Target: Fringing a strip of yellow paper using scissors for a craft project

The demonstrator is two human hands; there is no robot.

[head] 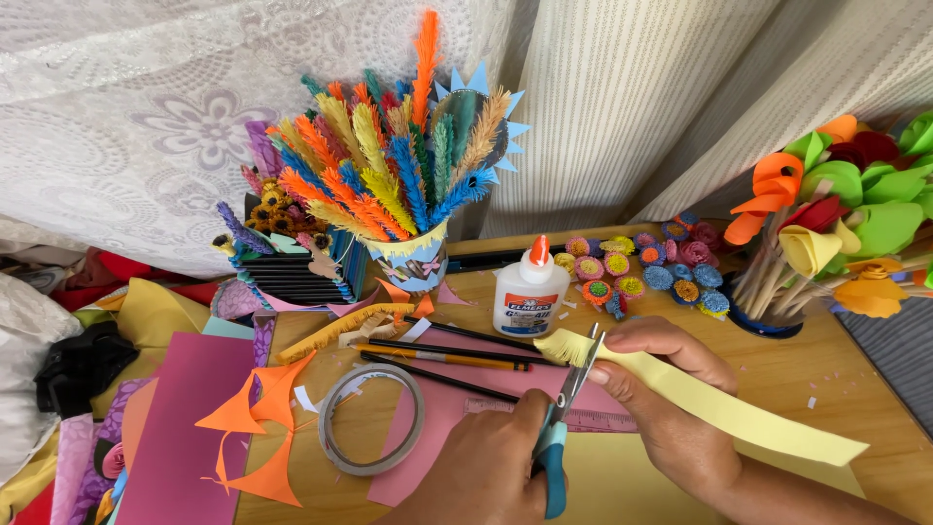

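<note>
Leftmost, sheets of coloured paper (pixel 185 428) overlap at the near left of the wooden table (pixel 826 369), pink on top, with orange paper cut-outs (pixel 255 428) lying across their right edge; just right of these a roll of clear tape (pixel 369 420) lies flat; beyond it several pencils (pixel 442 358) lie side by side, and at the far edge a paper-wrapped cup of fringed paper feathers (pixel 398 165) stands upright beside a small stack of dark cards (pixel 292 277); a white glue bottle with an orange cap (pixel 530 292) stands right of the cup, with small quilled paper flowers (pixel 641 267) scattered past it. Near the middle, the left hand (pixel 486 467) is wrapped firmly round the blue handles of the scissors (pixel 564 408), whose blades are slightly parted and meet the fringed end of a yellow paper strip (pixel 719 403); a ruler (pixel 593 420) lies on pink paper under them; the right hand (pixel 671 399) pinches the strip just beside the blades, thumb on top, and the strip runs off to the near right; at the far right a dark vase of rolled paper flowers on sticks (pixel 836 204) stands near the table's edge.
</note>
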